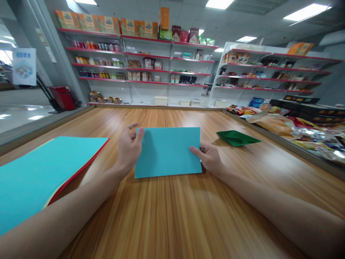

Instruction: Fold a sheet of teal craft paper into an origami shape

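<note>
Between my two hands a light blue sheet of paper (168, 153) is held up above the wooden table, its broad face toward me. My left hand (130, 145) pinches the upper left corner, thumb in front and the other fingers bent behind or beside it. At the right edge my right hand (210, 156) grips the sheet, its thumb flat on the front and its fingers mostly hidden behind. To the right lies a folded green paper boat shape (237, 138). A stack of coloured paper (54, 165), blue on top with yellow and red edges below, rests at the left.
The wooden table (151, 223) has a raised dark rim. Packaged snacks (277, 126) and black boxes are heaped beyond its right edge. Shelves of goods (148, 57) stand behind the table. A red box (61, 98) and a sign (24, 66) are at the far left.
</note>
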A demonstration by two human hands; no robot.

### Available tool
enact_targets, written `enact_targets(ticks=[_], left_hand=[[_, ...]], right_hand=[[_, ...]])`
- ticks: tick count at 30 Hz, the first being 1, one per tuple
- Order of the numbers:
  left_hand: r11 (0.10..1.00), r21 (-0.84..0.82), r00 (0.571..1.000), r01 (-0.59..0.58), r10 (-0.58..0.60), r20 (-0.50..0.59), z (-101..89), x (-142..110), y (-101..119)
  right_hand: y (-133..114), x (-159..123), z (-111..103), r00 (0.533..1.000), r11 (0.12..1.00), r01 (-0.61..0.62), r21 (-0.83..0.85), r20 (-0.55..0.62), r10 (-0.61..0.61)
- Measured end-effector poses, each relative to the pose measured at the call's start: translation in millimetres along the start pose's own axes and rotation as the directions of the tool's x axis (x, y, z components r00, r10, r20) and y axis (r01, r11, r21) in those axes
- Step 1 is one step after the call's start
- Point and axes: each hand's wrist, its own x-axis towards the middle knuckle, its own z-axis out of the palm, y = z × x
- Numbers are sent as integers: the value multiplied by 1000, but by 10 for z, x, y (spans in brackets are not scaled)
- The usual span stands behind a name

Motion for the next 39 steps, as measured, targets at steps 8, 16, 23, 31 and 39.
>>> enact_targets(ticks=[8,16,23,31,39], left_hand=[[892,-222,892,395,-314,326,6,60,-392],[816,-315,854,485,-363,374,-34,46,-376],[776,-313,806,548,-390,445,-77,33,-357],[789,-320,818,524,-361,448,-75,30,-358],[840,-250,827,482,-342,446,-69,23,-374]], right_hand=[[72,119,-32,971,957,-221,188,131,198],[49,85,-33,960,911,-275,306,127,248],[39,107,-45,958,874,-282,395,74,276],[26,89,-58,958,872,-284,399,83,274],[15,89,-48,962,894,-271,357,66,265]])
